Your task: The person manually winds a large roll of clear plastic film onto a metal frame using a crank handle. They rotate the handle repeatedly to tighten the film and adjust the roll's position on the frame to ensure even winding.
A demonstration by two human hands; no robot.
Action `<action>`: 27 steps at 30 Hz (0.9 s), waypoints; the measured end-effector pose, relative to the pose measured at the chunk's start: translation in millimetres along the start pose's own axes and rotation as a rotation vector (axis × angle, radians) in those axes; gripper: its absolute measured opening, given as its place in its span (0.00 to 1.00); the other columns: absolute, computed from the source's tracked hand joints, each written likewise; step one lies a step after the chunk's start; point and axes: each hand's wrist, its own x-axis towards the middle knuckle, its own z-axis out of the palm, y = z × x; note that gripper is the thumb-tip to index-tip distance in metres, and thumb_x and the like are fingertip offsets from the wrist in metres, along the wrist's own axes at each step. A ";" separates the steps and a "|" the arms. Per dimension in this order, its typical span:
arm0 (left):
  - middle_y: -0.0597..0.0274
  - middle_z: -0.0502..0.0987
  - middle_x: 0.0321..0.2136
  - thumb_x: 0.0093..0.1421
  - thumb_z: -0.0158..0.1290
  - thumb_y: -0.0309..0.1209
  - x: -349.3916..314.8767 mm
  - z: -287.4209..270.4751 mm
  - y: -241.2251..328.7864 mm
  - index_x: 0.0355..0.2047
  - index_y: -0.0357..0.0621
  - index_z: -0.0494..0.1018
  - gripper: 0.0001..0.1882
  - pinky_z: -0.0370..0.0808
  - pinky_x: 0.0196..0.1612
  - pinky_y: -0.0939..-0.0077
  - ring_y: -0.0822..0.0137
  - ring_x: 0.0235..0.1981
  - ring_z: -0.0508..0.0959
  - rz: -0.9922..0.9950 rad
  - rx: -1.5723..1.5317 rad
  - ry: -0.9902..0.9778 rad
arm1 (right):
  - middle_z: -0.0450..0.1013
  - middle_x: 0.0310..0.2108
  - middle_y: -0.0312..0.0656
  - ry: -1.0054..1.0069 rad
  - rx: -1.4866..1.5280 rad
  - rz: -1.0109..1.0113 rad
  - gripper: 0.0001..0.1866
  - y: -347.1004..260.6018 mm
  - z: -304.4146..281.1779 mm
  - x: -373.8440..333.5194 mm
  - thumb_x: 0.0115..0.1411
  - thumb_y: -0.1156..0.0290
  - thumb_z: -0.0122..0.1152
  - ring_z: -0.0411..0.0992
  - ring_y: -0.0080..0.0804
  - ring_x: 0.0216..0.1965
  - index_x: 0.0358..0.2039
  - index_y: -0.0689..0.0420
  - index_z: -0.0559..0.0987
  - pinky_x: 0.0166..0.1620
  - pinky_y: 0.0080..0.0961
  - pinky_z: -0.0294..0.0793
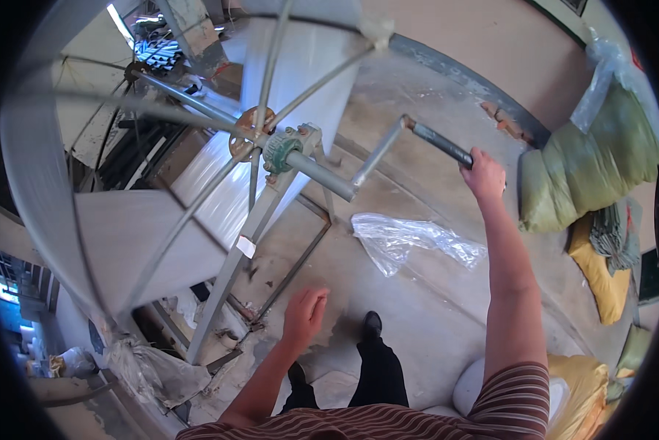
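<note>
My right hand (483,174) is closed around the end of the dark grip on a crank handle (438,142), with that arm stretched far forward. The bent grey crank runs through a green bearing housing (282,152) to the rusty hub (250,133) of a large spoked reel. White plastic film (142,227) lies around the reel's rim, and a wide sheet of film (300,62) stretches away at the far side. Some spokes look blurred. My left hand (305,315) hangs free beside the metal stand (230,282), fingers curled together, holding nothing.
Crumpled clear plastic (410,240) lies on the concrete floor ahead of my feet. Green sacks (590,161) and a yellow sack (601,268) are at the right. The stand's lower bars (293,260) and bunched plastic (153,370) are at the left.
</note>
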 end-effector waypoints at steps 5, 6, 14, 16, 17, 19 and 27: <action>0.54 0.80 0.37 0.63 0.56 0.24 -22.2 -6.2 2.2 0.43 0.43 0.78 0.08 0.75 0.41 0.58 0.48 0.38 0.80 -0.037 0.080 -0.031 | 0.82 0.36 0.45 -0.426 0.102 0.071 0.22 -17.2 84.3 -59.0 0.53 0.46 0.72 0.81 0.50 0.38 0.40 0.48 0.80 0.41 0.48 0.80; 0.54 0.80 0.37 0.63 0.56 0.24 -31.1 -10.7 2.3 0.43 0.43 0.78 0.08 0.75 0.41 0.58 0.48 0.38 0.80 -0.055 0.078 -0.037 | 0.83 0.36 0.45 -0.515 0.142 0.066 0.23 -25.8 99.3 -78.0 0.53 0.45 0.72 0.81 0.50 0.39 0.42 0.47 0.81 0.42 0.48 0.80; 0.53 0.79 0.36 0.63 0.55 0.24 -82.1 -52.8 26.1 0.43 0.42 0.78 0.09 0.75 0.43 0.58 0.48 0.40 0.79 -0.046 0.068 -0.004 | 0.82 0.45 0.52 -0.887 0.399 0.020 0.42 -104.3 110.6 -249.2 0.44 0.36 0.75 0.80 0.51 0.49 0.54 0.53 0.81 0.52 0.46 0.79; 0.53 0.79 0.36 0.63 0.55 0.24 -87.7 -62.1 33.7 0.44 0.42 0.78 0.09 0.75 0.43 0.58 0.48 0.39 0.79 0.004 0.014 -0.017 | 0.83 0.42 0.52 -0.860 0.481 -0.029 0.44 -107.8 108.6 -290.8 0.44 0.36 0.75 0.81 0.49 0.46 0.53 0.56 0.81 0.50 0.43 0.79; 0.53 0.79 0.35 0.63 0.55 0.23 -94.8 -68.8 36.3 0.44 0.41 0.78 0.09 0.75 0.43 0.58 0.48 0.39 0.79 0.014 0.002 -0.014 | 0.83 0.40 0.51 -0.966 0.538 0.037 0.43 -122.9 83.4 -297.9 0.44 0.36 0.75 0.82 0.48 0.44 0.51 0.58 0.82 0.48 0.41 0.79; 0.53 0.79 0.39 0.62 0.56 0.23 -106.6 -76.3 44.4 0.46 0.42 0.78 0.11 0.75 0.46 0.58 0.49 0.42 0.79 0.046 0.023 -0.028 | 0.83 0.35 0.49 -1.043 0.607 0.092 0.41 -150.1 19.4 -315.8 0.44 0.36 0.75 0.82 0.46 0.40 0.47 0.59 0.83 0.45 0.39 0.79; 0.55 0.72 0.56 0.60 0.54 0.25 -74.9 -85.6 115.6 0.58 0.41 0.71 0.24 0.64 0.65 0.50 0.52 0.63 0.69 0.439 0.201 -0.029 | 0.79 0.26 0.47 -0.653 0.546 -0.077 0.27 -184.5 -167.4 -340.5 0.50 0.47 0.76 0.79 0.51 0.32 0.37 0.57 0.81 0.38 0.42 0.76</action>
